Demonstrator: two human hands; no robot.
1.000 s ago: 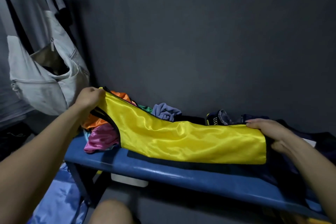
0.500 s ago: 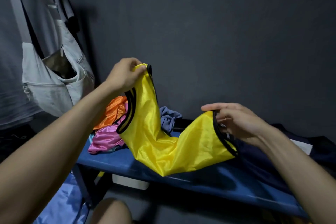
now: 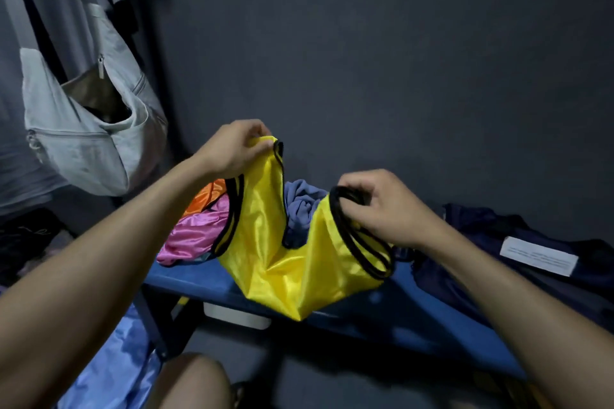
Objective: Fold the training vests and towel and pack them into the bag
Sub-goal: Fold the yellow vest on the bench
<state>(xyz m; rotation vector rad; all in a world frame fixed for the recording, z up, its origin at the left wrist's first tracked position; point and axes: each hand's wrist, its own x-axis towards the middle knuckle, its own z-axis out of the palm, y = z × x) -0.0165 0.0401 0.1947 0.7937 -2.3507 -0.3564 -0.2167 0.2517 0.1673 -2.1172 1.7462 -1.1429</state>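
The left hand (image 3: 234, 151) pinched the yellow training vest (image 3: 285, 262) high by one end. The right hand (image 3: 375, 206), lower, gripped its black-trimmed edge, fabric sagging above the blue counter (image 3: 382, 315).

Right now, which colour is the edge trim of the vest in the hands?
Black, on a yellow vest; the head view shows it best.

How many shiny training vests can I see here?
3: yellow vest held by both hands; pink vest and orange vest piled on the bench. More may be hidden.
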